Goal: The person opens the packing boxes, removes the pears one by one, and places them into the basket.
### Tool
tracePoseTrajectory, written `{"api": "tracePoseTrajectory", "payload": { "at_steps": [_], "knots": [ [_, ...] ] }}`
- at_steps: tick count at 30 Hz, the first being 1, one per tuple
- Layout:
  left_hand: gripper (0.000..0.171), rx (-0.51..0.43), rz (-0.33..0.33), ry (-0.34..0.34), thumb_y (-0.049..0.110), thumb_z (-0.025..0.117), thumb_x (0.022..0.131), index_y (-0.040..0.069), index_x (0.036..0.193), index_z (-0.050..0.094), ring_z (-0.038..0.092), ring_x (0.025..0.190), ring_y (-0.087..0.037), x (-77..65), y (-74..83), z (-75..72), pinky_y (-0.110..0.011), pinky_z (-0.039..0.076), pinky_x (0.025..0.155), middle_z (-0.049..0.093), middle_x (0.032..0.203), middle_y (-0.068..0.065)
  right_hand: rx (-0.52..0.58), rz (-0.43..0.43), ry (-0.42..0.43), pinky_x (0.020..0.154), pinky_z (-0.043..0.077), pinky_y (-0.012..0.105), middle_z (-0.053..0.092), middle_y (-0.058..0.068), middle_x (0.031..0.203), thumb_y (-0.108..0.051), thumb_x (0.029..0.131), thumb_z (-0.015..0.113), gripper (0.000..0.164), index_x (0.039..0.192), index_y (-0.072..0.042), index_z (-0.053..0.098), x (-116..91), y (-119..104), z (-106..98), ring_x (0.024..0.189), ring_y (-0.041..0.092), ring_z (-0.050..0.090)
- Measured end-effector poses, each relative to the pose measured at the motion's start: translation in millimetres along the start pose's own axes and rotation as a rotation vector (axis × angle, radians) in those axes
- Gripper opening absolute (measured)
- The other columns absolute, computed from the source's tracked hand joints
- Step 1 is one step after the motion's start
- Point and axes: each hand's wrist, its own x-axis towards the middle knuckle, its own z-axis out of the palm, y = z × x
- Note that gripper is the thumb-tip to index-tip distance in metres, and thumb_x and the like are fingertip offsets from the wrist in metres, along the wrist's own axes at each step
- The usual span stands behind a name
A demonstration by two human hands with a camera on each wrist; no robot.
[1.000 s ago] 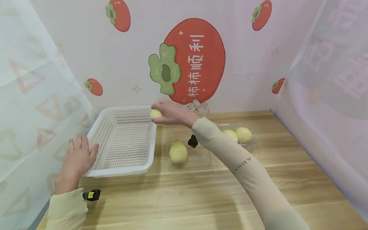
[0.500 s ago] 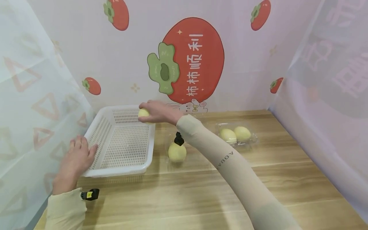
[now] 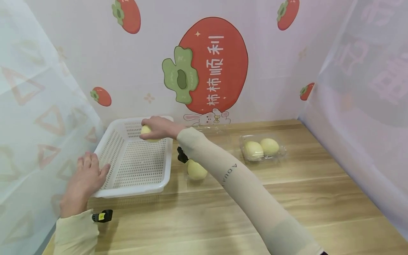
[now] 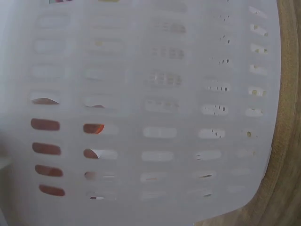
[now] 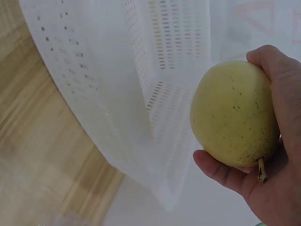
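Note:
A pale yellow pear (image 5: 235,113) with a short stem is held in my right hand (image 3: 159,126), fingers and thumb curled round it. In the head view that hand is over the back right part of the white perforated basket (image 3: 137,190). My left hand (image 3: 87,173) lies with extended fingers at the basket's left rim. The basket's slotted wall (image 4: 160,132) fills most of the left wrist view. I see no fruit on the visible basket floor.
Right of the basket, another pear (image 3: 196,170) sits in an open clear plastic container (image 3: 214,131), partly behind my right forearm. Farther right, a second clear container (image 3: 276,156) holds two pears (image 3: 269,146). Printed cloth walls (image 3: 267,71) surround the wooden table (image 3: 178,226).
My right hand has carried the pear leftward, from the basket's right rim to over its inside. The left hand has stayed at the left rim.

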Motion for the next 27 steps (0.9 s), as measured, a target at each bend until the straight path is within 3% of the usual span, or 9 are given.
{"api": "tracePoseTrajectory", "payload": {
  "at_steps": [7,15,20,24,27],
  "knots": [
    [0.084,-0.014,0.001,-0.01,0.047,0.023,0.105,-0.021,0.146,-0.005,-0.015,0.141,-0.059,3.9,-0.1,-1.7,-0.073,0.006,0.112,-0.016,0.152,-0.042,0.054,0.059,-0.054,0.061,0.039,0.019,0.055,-0.005,0.085,-0.041,0.094,0.055,0.03,0.111,-0.016,0.056,16.2,-7.4,5.8,0.07,0.007,0.048],
    [0.075,-0.037,0.027,0.039,0.04,0.015,0.107,-0.02,0.146,-0.007,-0.012,0.142,-0.058,16.6,-0.7,-1.8,-0.071,0.005,0.113,-0.011,0.152,-0.043,0.094,0.11,-0.095,0.065,0.039,0.018,0.053,-0.007,0.087,-0.044,0.094,0.056,0.026,0.102,-0.019,0.053,33.0,-20.5,16.5,0.075,0.006,0.049],
    [0.072,-0.033,0.058,0.053,0.034,0.017,0.107,-0.023,0.145,-0.003,-0.008,0.14,-0.061,20.9,-1.6,-1.7,-0.071,0.004,0.114,-0.006,0.151,-0.045,0.089,0.143,-0.116,0.068,0.04,0.017,0.055,-0.008,0.093,-0.048,0.093,0.057,0.03,0.107,-0.021,0.055,43.6,-27.0,26.4,0.08,0.005,0.05],
    [0.07,-0.029,0.075,0.03,0.031,0.016,0.107,-0.025,0.143,-0.003,-0.007,0.139,-0.063,26.6,-2.8,-5.4,-0.07,0.002,0.115,-0.005,0.15,-0.047,0.06,0.184,-0.127,0.069,0.039,0.017,0.054,-0.009,0.095,-0.05,0.094,0.055,0.033,0.113,-0.023,0.054,52.5,-32.0,34.2,0.082,0.005,0.049],
    [0.071,-0.049,0.052,-0.021,0.033,0.015,0.107,-0.024,0.144,-0.007,-0.012,0.139,-0.062,28.5,-3.2,-7.7,-0.07,0.0,0.115,-0.011,0.15,-0.046,0.042,0.21,-0.152,0.072,0.039,0.017,0.054,-0.01,0.095,-0.052,0.094,0.056,0.031,0.109,-0.026,0.053,59.4,-36.7,42.3,0.084,0.004,0.049]
  ]
}}
